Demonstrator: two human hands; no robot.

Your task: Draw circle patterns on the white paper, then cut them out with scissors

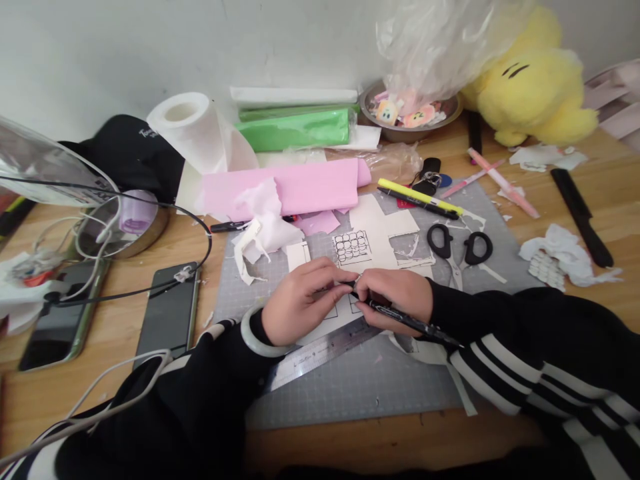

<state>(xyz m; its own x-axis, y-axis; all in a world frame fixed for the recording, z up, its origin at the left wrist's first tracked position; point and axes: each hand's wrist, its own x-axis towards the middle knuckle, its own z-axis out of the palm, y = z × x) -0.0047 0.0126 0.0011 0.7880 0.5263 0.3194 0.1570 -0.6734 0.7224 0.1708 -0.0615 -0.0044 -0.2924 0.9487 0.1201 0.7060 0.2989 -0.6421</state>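
Pen, slim and black with pale markings

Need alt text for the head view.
Right hand holding a black pen, left hand close beside it, above a gray cutting mat. White paper with black line drawings, a metal ruler and black-handled scissors lie on the mat.

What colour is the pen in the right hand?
The pen is mostly black with small pale marks, best seen in the head view.
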